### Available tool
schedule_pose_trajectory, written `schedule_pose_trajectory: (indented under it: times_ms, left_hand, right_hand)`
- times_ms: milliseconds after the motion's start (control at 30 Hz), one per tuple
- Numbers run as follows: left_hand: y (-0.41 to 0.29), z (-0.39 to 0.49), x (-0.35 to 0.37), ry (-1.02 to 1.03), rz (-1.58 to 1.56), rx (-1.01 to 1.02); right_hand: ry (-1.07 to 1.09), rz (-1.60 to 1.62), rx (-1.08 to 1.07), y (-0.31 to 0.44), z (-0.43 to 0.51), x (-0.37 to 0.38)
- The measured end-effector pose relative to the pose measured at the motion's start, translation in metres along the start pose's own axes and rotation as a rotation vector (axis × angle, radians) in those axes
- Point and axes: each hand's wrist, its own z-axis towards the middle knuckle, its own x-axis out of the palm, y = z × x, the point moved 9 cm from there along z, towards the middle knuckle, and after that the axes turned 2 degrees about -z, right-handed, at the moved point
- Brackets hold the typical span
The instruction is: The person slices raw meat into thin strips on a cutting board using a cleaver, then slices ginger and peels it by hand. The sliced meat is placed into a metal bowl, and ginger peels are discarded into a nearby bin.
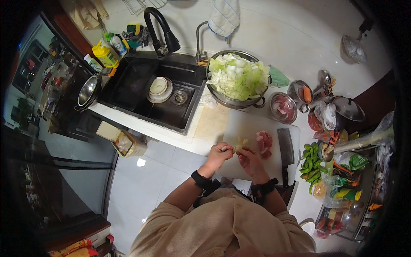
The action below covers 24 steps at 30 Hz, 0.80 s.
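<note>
My left hand (221, 155) and my right hand (250, 161) meet over the near left part of a white cutting board (221, 167). Their fingertips pinch a small pale piece, which looks like a garlic clove (238, 148) and is partly covered by the fingers. Just beyond lie several more pale cloves (243, 141) on the board. To their right is a piece of raw red meat (264, 144). A cleaver (285, 146) with a black handle rests along the board's right side, its handle towards me.
A steel pot heaped with chopped cabbage (237, 77) stands behind the board, beside a bowl of meat (283, 107). Green peppers (310, 163) lie at right. The black sink (135, 93) holds stacked dishes (159, 88). An open-lidded bin (130, 144) stands below the counter edge.
</note>
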Motion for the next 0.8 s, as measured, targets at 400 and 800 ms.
schedule_pose_trajectory:
  times_ms: [400,800]
  left_hand:
    - [0.012,-0.002,0.0,-0.016,0.339,-0.071]
    - [0.028,0.0,-0.022,-0.123,0.243,-0.173]
  right_hand:
    - [-0.183,-0.647,-0.319,0.009,0.011,-0.014]
    - [-0.252,-1.483,-0.763,0.036,0.007,0.009]
